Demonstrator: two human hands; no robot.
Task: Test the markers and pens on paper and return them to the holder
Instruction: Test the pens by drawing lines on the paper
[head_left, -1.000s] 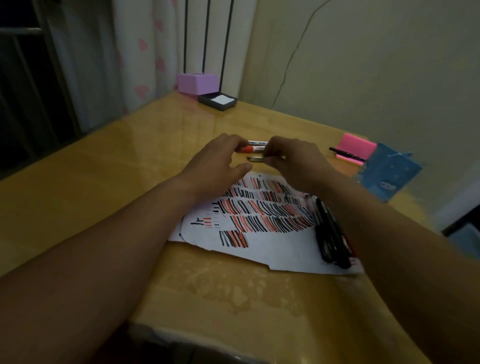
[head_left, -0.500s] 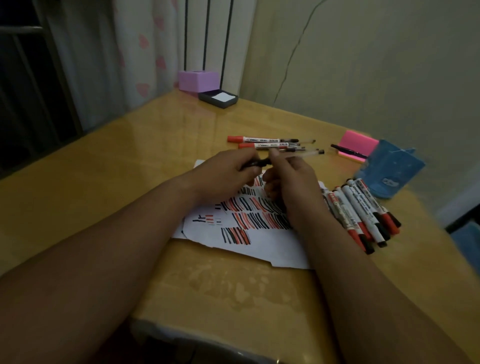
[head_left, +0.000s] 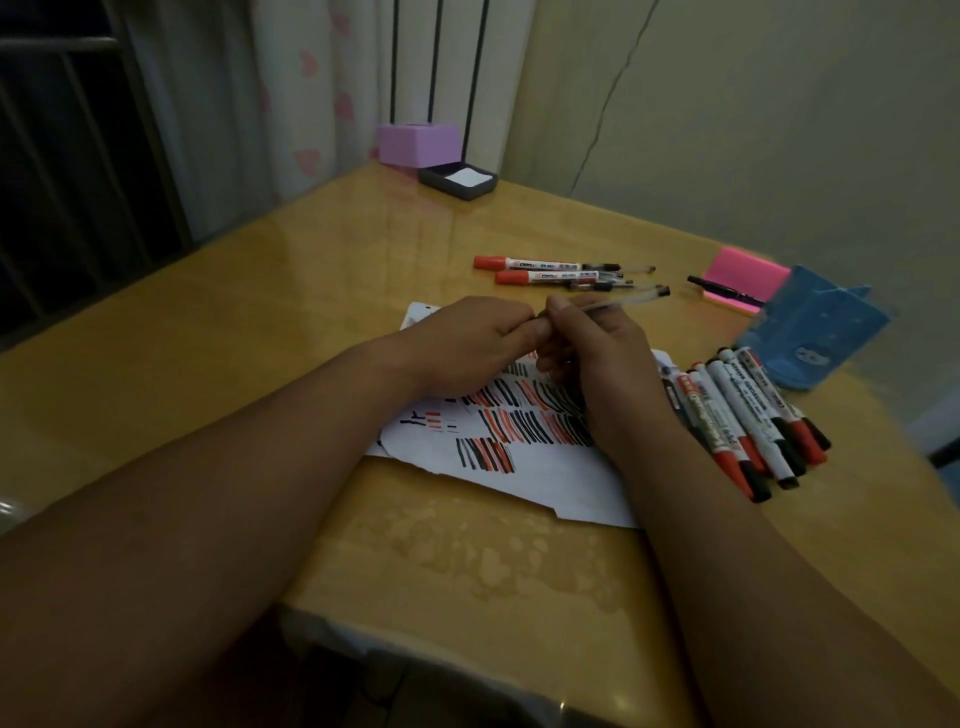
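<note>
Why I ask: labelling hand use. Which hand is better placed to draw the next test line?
Right, probably: the right hand grips the pen by its barrel above the paper; the left hand only pinches its near end.

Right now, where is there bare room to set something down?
Left of the scribbled white paper, the yellow wooden table is bare up to the purple box; so is the near strip in front of it. Crowded at right: red-and-black marker pile, blue holder, pink notepad.
</note>
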